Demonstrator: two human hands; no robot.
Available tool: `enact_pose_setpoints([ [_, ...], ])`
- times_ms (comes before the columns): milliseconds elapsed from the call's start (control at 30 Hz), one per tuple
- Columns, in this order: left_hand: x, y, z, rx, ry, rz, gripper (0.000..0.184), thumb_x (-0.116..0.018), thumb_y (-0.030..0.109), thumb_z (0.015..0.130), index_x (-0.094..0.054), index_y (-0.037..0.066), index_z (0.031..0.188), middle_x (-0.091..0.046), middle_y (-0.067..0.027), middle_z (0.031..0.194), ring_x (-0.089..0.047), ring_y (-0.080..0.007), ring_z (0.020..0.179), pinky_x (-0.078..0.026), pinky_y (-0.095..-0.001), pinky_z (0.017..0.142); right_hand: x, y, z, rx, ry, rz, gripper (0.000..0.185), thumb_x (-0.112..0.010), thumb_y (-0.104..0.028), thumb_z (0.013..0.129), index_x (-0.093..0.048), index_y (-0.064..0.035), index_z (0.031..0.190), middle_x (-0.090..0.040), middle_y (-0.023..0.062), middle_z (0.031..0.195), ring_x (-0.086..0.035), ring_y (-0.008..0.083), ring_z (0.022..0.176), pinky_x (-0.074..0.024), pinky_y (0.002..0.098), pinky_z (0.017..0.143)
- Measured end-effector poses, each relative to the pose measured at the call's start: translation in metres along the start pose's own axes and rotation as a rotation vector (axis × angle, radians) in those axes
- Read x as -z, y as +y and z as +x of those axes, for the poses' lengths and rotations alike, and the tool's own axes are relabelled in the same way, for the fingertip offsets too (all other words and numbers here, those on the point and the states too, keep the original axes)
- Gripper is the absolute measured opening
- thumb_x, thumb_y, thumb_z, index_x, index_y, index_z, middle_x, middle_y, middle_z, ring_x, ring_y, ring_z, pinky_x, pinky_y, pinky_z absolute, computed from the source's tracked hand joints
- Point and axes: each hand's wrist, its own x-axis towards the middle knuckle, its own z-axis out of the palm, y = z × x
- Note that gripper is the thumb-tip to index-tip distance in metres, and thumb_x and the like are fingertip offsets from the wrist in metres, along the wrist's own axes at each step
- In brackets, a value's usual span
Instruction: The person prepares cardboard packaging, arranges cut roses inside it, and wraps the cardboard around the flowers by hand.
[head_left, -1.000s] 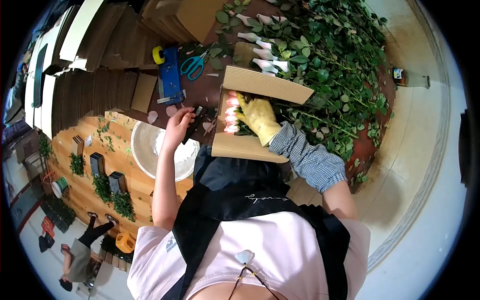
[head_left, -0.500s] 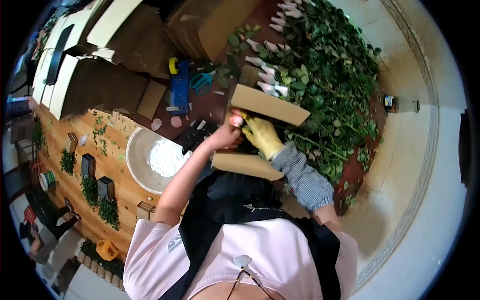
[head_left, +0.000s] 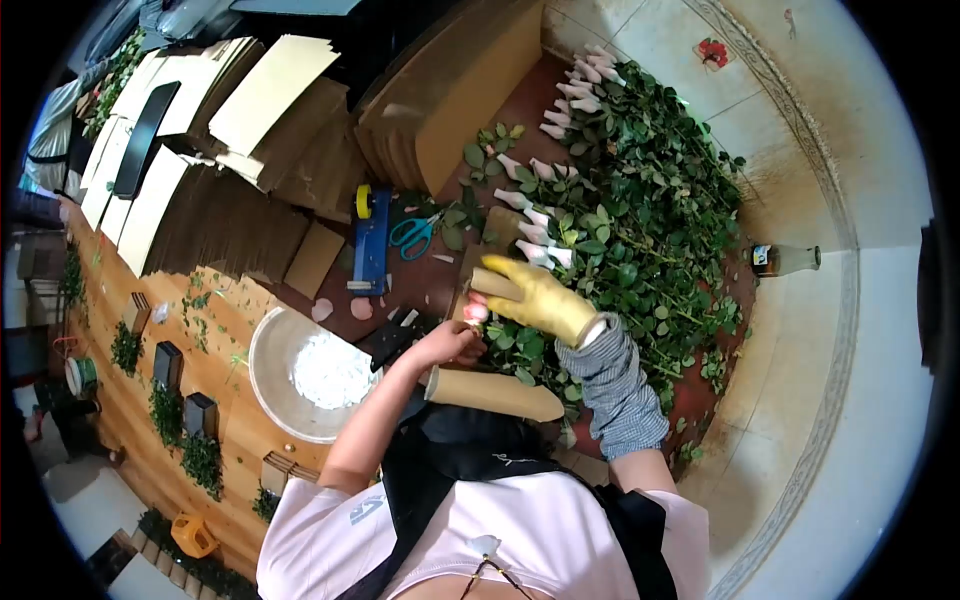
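My bare left hand (head_left: 452,342) is closed, fingers curled at a pink rose (head_left: 474,309) whose head shows just above the fingertips. Its stem is hidden. On the right, my hand in a yellow glove (head_left: 545,300) grips the raised upper flap of a cardboard wrapper (head_left: 490,392), thumb and fingers on either side. The lower flap stands up near my lap, with green leaves between the two flaps. Beyond the wrapper lie several roses in white sleeves (head_left: 537,233), their leafy stems (head_left: 655,230) spread to the right.
A round tub (head_left: 262,385) of white pieces stands at left. On the dark red table are a blue tape dispenser (head_left: 371,245), teal scissors (head_left: 413,236) and a black object (head_left: 393,340). Cardboard stacks (head_left: 440,110) rise behind. A glass bottle (head_left: 785,260) lies at right.
My right hand has moved from beside the rose to the upper flap and grips it, the flap now largely covered. My left hand remains at the rose. The view has tilted up.
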Motion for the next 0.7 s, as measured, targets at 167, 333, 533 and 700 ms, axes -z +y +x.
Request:
enact_pose_setpoints([
  [167,-0.002,-0.003,0.002,-0.038,-0.003,-0.025,0.031,-0.047,0.019,0.104,-0.055,-0.008,0.116,-0.068,-0.0199,0.106,-0.065,-0.0215,0.090,-0.054,-0.0318,0.072,0.035,-0.023,0.142,0.212,0.706,-0.087,0.076,-0.074,-0.026,0.086,-0.038,-0.0001,0.149,-0.052,0.0238,0.143,-0.049,0.0347,0.135,-0.0388,0.0414,0.113],
  [333,0.000,-0.020,0.012,-0.084,0.014,0.079,0.029,-0.049,0.019,0.103,-0.057,-0.006,0.118,-0.070,-0.0153,0.105,-0.068,-0.0210,0.092,-0.058,-0.0335,0.078,0.010,-0.045,0.251,-0.033,0.599,0.631,0.074,-0.066,-0.026,0.096,-0.028,0.0067,0.150,-0.039,0.0225,0.154,-0.037,0.0356,0.142,-0.0306,0.0398,0.118],
  [533,-0.001,-0.019,0.012,-0.083,0.017,0.040,0.027,-0.049,0.020,0.102,-0.056,-0.004,0.114,-0.067,-0.0122,0.101,-0.063,-0.0166,0.085,-0.057,-0.0313,0.074,0.075,-0.070,0.182,0.219,1.212,0.551,0.031,-0.061,-0.023,0.099,-0.064,-0.0051,0.124,-0.073,0.0135,0.099,-0.070,0.0208,0.092,-0.0579,0.0371,0.079],
  [700,-0.001,-0.002,-0.002,-0.042,-0.007,0.067,0.032,-0.046,0.022,0.104,-0.053,-0.004,0.120,-0.068,-0.0166,0.109,-0.066,-0.0210,0.095,-0.057,-0.0351,0.082,0.156,-0.109,0.009,0.149,1.279,-0.210,0.026,-0.059,-0.020,0.098,-0.064,-0.0081,0.121,-0.070,0.0075,0.085,-0.068,0.0197,0.083,-0.0563,0.0370,0.072],
])
